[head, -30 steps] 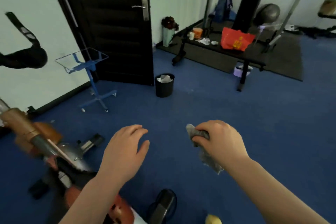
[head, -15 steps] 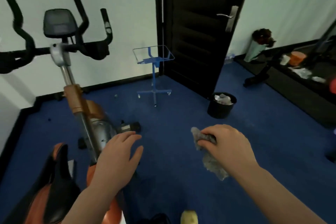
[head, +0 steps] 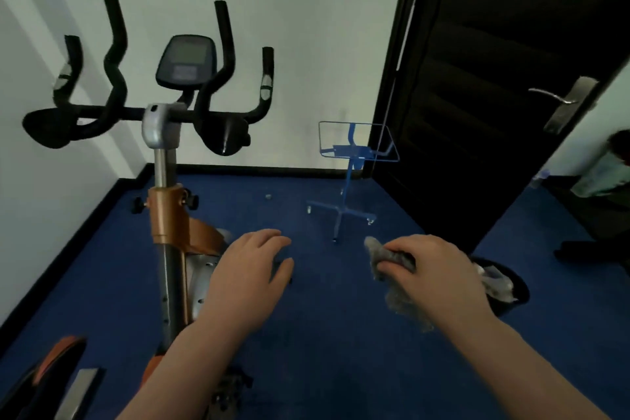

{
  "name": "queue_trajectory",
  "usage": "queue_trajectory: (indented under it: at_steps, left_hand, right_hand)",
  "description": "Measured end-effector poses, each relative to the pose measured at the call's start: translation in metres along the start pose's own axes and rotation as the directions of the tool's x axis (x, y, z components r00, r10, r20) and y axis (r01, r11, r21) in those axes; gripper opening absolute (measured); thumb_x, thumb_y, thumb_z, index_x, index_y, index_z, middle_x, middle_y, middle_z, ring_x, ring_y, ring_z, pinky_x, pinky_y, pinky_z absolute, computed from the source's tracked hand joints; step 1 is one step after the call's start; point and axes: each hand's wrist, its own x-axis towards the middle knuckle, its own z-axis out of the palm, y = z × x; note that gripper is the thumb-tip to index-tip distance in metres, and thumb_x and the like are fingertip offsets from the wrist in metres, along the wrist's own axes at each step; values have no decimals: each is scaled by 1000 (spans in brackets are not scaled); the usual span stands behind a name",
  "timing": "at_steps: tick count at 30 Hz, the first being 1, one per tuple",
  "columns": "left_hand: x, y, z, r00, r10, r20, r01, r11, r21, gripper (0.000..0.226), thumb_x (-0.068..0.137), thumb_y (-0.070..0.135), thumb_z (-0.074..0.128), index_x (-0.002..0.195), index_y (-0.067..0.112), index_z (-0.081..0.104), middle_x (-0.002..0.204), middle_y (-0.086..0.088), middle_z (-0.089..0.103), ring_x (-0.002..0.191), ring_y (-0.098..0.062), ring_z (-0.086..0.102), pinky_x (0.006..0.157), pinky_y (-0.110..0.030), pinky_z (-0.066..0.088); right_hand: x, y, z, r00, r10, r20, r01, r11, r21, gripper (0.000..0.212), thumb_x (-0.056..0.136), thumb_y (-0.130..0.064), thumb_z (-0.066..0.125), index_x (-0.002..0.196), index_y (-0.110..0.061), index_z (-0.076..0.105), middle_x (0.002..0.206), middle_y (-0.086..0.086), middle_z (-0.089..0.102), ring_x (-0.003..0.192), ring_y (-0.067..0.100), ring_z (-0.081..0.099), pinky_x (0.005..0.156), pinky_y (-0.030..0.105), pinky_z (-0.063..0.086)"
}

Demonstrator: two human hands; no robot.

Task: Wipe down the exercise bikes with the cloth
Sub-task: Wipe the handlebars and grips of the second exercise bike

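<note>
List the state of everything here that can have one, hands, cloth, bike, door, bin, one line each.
Left hand: open, fingers relaxed, holding nothing, in the air beside the bike.
Right hand: gripping the cloth.
Cloth: crumpled, held off the floor, touching no part of the bike.
Exercise bike: upright, untouched by either hand.
Door: swung open.
Bin: upright on the floor, holding crumpled paper.
Blue stand: upright.

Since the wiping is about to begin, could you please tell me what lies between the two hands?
In the head view, only bare blue carpet shows between the left hand and the right hand holding the cloth.
</note>
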Motion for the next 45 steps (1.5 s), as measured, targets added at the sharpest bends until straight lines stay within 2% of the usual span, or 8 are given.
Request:
queue_trajectory:
  at_steps: [7,13,22,29,33,38,41,45]
  left_hand:
    - [61,-9,-2,970,-199,-139,200,980,-4,37,91,38,49,126,28,54,136,12,49,126,-8,41,107,-28,33]
    - [98,-14,1,851,-425,-308,433,900,-44,33,90,40,49,122,34,56,132,16,51,120,-4,45,100,-25,37]
    - [155,-51,-9,768,-522,-371,549,835,-38,33,90,38,50,121,31,57,130,15,53,120,-5,45,99,-25,36]
    - [196,-113,-26,740,-554,-383,545,826,-143,36,91,34,45,126,34,50,131,17,51,113,-5,48,99,-36,40]
    - [210,-139,-20,685,-633,-360,549,774,-316,38,93,30,43,131,36,42,125,16,52,99,-2,54,96,-35,44]
    - [223,-136,-9,689,-624,-368,415,756,-506,41,93,15,47,132,28,48,90,18,55,91,36,32,76,10,23]
    - [223,-142,-8,686,-649,-328,344,687,-640,41,94,9,48,131,24,52,73,24,57,80,27,46,69,7,31]
    - [223,-146,3,630,-714,-305,278,574,-770,40,94,9,48,130,27,54,85,26,65,80,13,57,70,-2,40]
  right_hand:
    - [129,5,15,972,-229,47,223,970,97,8,80,-43,67,83,-35,69,80,-15,65,76,1,52,63,21,39]
    - [231,-5,27,892,-442,96,424,891,162,12,82,-45,64,89,-37,68,87,-16,65,87,4,55,73,26,46]
    - [341,-59,59,770,-635,63,599,753,273,10,83,-42,63,83,-33,68,77,-13,64,70,3,53,58,14,36]
    - [399,-142,81,677,-730,-87,722,638,266,20,84,-31,65,103,-27,68,101,-10,67,95,13,55,74,29,44]
    - [410,-181,112,530,-843,97,816,538,211,26,88,-33,61,112,-25,68,118,-10,62,109,14,50,86,31,47]
    - [416,-164,122,471,-860,195,837,506,209,18,83,-23,68,99,-16,75,99,1,65,97,23,57,80,34,49]
    - [438,-161,106,424,-857,293,857,485,176,17,82,-34,66,92,-23,75,88,-2,63,84,22,60,74,37,50]
    - [426,-177,118,431,-887,166,852,461,248,17,80,-29,71,94,-20,75,94,-2,67,95,19,57,77,36,49]
